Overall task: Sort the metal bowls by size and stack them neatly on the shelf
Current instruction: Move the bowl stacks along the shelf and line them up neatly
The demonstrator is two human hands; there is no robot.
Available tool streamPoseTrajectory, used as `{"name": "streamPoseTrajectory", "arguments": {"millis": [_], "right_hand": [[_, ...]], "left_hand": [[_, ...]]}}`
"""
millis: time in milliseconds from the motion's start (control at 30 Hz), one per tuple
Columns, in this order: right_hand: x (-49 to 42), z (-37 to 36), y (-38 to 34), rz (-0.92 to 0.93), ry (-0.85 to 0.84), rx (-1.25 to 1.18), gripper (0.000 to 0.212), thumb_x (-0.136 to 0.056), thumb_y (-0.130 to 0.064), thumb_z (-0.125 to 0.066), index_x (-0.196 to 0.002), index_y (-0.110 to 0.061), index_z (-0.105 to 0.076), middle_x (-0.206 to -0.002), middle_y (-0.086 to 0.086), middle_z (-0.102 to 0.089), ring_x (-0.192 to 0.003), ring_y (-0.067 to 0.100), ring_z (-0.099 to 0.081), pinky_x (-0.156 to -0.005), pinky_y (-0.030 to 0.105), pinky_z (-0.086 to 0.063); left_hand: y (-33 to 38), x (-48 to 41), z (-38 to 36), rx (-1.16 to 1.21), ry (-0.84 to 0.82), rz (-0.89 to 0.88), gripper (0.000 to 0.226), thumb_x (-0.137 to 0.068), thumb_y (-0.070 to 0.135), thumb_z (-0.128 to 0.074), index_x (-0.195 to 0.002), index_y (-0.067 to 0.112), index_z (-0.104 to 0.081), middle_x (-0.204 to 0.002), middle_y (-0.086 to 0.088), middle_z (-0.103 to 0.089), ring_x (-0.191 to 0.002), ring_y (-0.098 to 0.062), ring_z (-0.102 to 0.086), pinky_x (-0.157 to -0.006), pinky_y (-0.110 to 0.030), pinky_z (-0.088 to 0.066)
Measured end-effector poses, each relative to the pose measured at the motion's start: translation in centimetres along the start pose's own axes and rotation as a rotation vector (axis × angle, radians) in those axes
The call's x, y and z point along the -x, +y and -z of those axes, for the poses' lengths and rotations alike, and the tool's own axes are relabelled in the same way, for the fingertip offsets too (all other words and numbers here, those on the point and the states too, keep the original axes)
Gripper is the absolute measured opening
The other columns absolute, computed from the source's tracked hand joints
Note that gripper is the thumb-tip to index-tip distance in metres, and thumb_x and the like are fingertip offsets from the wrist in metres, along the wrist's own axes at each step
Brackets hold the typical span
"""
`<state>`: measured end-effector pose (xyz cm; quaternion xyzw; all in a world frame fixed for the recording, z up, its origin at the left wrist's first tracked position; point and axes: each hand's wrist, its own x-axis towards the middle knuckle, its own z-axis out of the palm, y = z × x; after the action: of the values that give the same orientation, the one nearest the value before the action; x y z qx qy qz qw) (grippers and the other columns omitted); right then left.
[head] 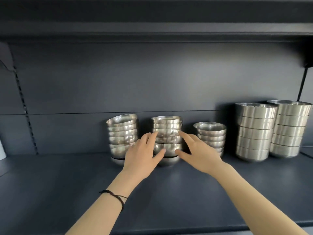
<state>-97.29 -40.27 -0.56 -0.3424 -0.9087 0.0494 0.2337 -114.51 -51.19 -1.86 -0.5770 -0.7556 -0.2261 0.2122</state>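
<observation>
Five stacks of metal bowls stand along the back of a dark shelf [84, 184]. The middle stack of small bowls [167, 128] sits between my two hands. My left hand [142, 155] is at its left side, with straight fingers touching the bowls and the thumb against a lower bowl. My right hand [198, 153] is at its right side, fingers spread and straight, fingertips at the stack. A leaning stack of small bowls [122, 134] stands to the left. A shorter stack [210, 134] stands to the right. Two tall stacks of bigger bowls [254, 131] [289, 128] stand at far right.
The shelf's back panel [118, 82] rises right behind the stacks, and an upper shelf [152, 31] hangs overhead. A slotted upright [25, 107] runs down the left side. A white object [2, 150] sits at the far left edge. A dark bracket [303, 80] descends at the right.
</observation>
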Motion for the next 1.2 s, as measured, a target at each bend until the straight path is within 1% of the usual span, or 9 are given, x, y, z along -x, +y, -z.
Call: {"name": "streamPoseTrajectory", "arguments": {"millis": [167, 333, 467, 633, 800, 900, 967, 1067, 1200], "right_hand": [[-3.7, -0.4, 0.1, -0.101, 0.138, -0.243, 0.073, -0.097, -0.051, -0.049, -0.156, -0.031, -0.011, -0.161, -0.004, -0.023, -0.140, 0.020, -0.038, -0.101, 0.040, -0.040], [-6.7, -2.0, 0.4, -0.163, 0.215, -0.600, 0.074, -0.097, -0.046, -0.053, -0.157, -0.025, -0.013, -0.162, 0.003, -0.021, -0.145, 0.021, -0.030, -0.115, 0.037, -0.028], [-8.4, -3.6, 0.5, -0.249, 0.275, -0.941, 0.077, -0.095, -0.045, -0.057, -0.157, -0.025, -0.016, -0.162, -0.001, -0.024, -0.148, 0.016, -0.025, -0.120, 0.036, -0.023], [-9.0, -4.6, 0.4, -0.251, 0.188, -1.165, 0.078, -0.094, -0.047, -0.058, -0.157, -0.028, -0.015, -0.160, -0.007, -0.027, -0.145, 0.014, -0.029, -0.107, 0.023, -0.025], [-9.4, -4.9, 0.3, -0.251, 0.233, -1.201, 0.065, -0.094, -0.048, -0.058, -0.150, -0.028, -0.032, -0.147, -0.004, -0.044, -0.131, 0.013, -0.045, -0.099, 0.023, -0.034], [-9.6, -5.0, 0.3, -0.214, 0.288, -1.164, 0.026, -0.096, -0.045, -0.056, -0.114, -0.027, -0.052, -0.113, 0.001, -0.058, -0.097, 0.011, -0.056, -0.078, 0.019, -0.044], [-9.5, -5.2, 0.3, -0.183, 0.288, -1.172, 0.014, -0.096, -0.044, -0.057, -0.094, -0.032, -0.048, -0.104, 0.001, -0.057, -0.090, 0.011, -0.056, -0.073, 0.018, -0.044], [-9.2, -5.7, 0.9, -0.164, 0.262, -1.220, 0.017, -0.095, -0.040, -0.059, -0.105, -0.037, -0.046, -0.103, -0.012, -0.054, -0.091, -0.001, -0.054, -0.075, 0.015, -0.042], [-8.8, -6.1, 2.0, -0.119, 0.208, -1.206, 0.043, -0.095, -0.037, -0.060, -0.132, -0.033, -0.038, -0.113, -0.022, -0.054, -0.104, -0.010, -0.053, -0.084, 0.014, -0.044]], "left_hand": [[0.4, -3.8, -1.9, 0.406, 0.075, 0.176, 0.070, -0.099, 0.052, -0.043, -0.156, 0.026, -0.011, -0.160, 0.006, -0.019, -0.141, -0.013, -0.031, -0.095, -0.025, -0.033], [0.2, -6.3, -4.5, 0.796, 0.159, 0.332, 0.075, -0.097, 0.051, -0.050, -0.156, 0.025, -0.013, -0.161, 0.005, -0.018, -0.146, -0.010, -0.021, -0.105, -0.022, -0.020], [0.6, -7.6, -6.0, 1.004, 0.232, 0.416, 0.081, -0.093, 0.047, -0.058, -0.156, 0.018, -0.016, -0.161, 0.003, -0.023, -0.147, -0.011, -0.020, -0.119, -0.029, -0.019], [1.1, -8.3, -6.9, 1.132, 0.243, 0.456, 0.078, -0.092, 0.048, -0.061, -0.154, 0.018, -0.025, -0.153, 0.005, -0.038, -0.140, -0.010, -0.035, -0.118, -0.032, -0.028], [1.1, -7.9, -6.4, 1.137, 0.200, 0.410, 0.066, -0.097, 0.039, -0.056, -0.152, 0.019, -0.026, -0.120, 0.029, -0.041, -0.117, 0.006, -0.041, -0.096, -0.009, -0.028], [0.9, -7.5, -6.4, 1.116, 0.203, 0.368, 0.065, -0.097, 0.035, -0.058, -0.151, 0.021, -0.027, -0.125, 0.025, -0.045, -0.117, 0.009, -0.044, -0.103, -0.011, -0.033], [0.7, -7.3, -6.6, 1.152, 0.189, 0.361, 0.068, -0.096, 0.035, -0.059, -0.153, 0.021, -0.023, -0.135, 0.017, -0.043, -0.126, 0.003, -0.041, -0.107, -0.016, -0.031], [0.4, -7.1, -7.0, 1.199, 0.156, 0.360, 0.078, -0.093, 0.042, -0.061, -0.155, 0.024, -0.018, -0.148, 0.014, -0.037, -0.135, -0.002, -0.037, -0.114, -0.024, -0.031], [-0.1, -7.2, -7.5, 1.287, 0.076, 0.397, 0.094, -0.082, 0.061, -0.066, -0.155, 0.038, -0.013, -0.156, 0.015, -0.032, -0.140, -0.008, -0.038, -0.118, -0.038, -0.033]]}}
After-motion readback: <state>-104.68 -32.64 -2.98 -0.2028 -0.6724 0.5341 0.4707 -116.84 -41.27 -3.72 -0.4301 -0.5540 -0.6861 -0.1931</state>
